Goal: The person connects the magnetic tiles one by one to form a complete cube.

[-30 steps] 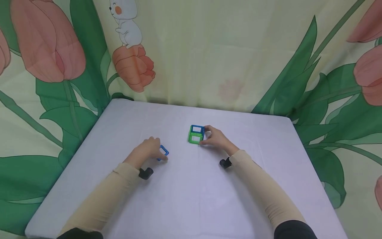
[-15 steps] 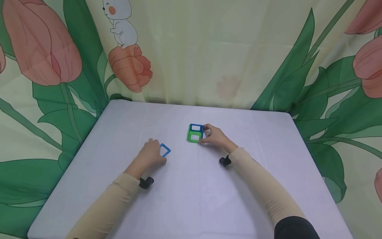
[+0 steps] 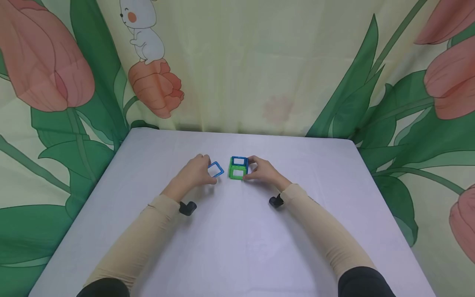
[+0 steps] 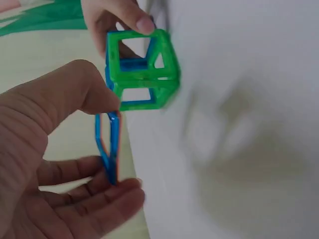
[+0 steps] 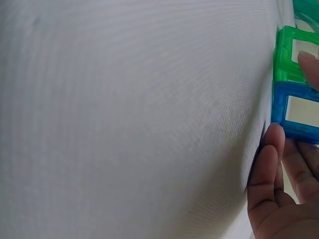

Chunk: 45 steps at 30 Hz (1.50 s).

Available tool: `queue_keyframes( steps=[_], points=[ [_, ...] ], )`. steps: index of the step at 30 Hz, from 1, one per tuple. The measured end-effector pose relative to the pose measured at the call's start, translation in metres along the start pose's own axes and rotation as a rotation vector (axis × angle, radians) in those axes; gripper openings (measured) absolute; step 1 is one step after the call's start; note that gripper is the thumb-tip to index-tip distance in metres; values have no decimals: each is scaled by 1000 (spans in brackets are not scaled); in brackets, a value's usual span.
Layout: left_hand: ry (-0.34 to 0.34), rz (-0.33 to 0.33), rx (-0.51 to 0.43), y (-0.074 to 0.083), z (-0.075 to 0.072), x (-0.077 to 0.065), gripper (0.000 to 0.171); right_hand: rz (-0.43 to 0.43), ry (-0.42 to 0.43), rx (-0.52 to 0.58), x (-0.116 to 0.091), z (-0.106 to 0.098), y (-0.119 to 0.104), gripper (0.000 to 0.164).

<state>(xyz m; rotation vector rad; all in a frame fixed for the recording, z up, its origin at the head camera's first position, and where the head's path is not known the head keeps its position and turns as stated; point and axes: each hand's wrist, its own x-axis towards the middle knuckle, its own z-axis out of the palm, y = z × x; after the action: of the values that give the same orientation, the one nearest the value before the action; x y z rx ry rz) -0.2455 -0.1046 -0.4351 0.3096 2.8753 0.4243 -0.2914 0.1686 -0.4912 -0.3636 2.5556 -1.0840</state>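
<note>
My left hand pinches a blue square magnetic tile between thumb and fingers, tilted and held over the table. In the left wrist view the tile shows nearly edge-on, thumb on one end and fingertips at the other. Just to its right sits a small hollow block of green and blue magnetic tiles. My right hand holds this block from its right side, thumb at the near green edge and fingers at the far blue edge. In the right wrist view a green tile adjoins a blue one.
A white-covered table lies beneath both hands. Behind it hangs a curtain printed with tulips, leaves and a white animal on a carrot. Black wrist cameras sit at the left wrist and right wrist.
My left hand has carried the blue tile up and to the right, close to the green and blue block. My right hand stays on the block; the head view has shifted slightly.
</note>
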Motion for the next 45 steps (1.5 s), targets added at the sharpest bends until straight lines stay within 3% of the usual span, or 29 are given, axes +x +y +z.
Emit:
queue_keyframes(
  steps=[7,15,22,30,33,38,45],
  points=[
    [-20,235,-22,31,-9,30,67,-2,-3,-6,-6,0,0,75],
    [-35,322,-8,41,-5,51,63,-24,-24,-8,-7,0,-1,73],
    [-88,329,-78,36,4,59,62,-28,-32,4,-6,3,0,71],
    [-78,332,-127,36,8,61,59,-37,-24,-7,-8,0,1,74],
    [-59,334,-146,34,10,59,57,-55,-32,-11,-6,4,2,80],
    [-25,352,-189,33,15,57,57,-89,-53,-72,-5,16,-4,104],
    [-26,321,-206,36,17,58,59,-42,-24,-126,-8,25,-13,116]
  ],
)
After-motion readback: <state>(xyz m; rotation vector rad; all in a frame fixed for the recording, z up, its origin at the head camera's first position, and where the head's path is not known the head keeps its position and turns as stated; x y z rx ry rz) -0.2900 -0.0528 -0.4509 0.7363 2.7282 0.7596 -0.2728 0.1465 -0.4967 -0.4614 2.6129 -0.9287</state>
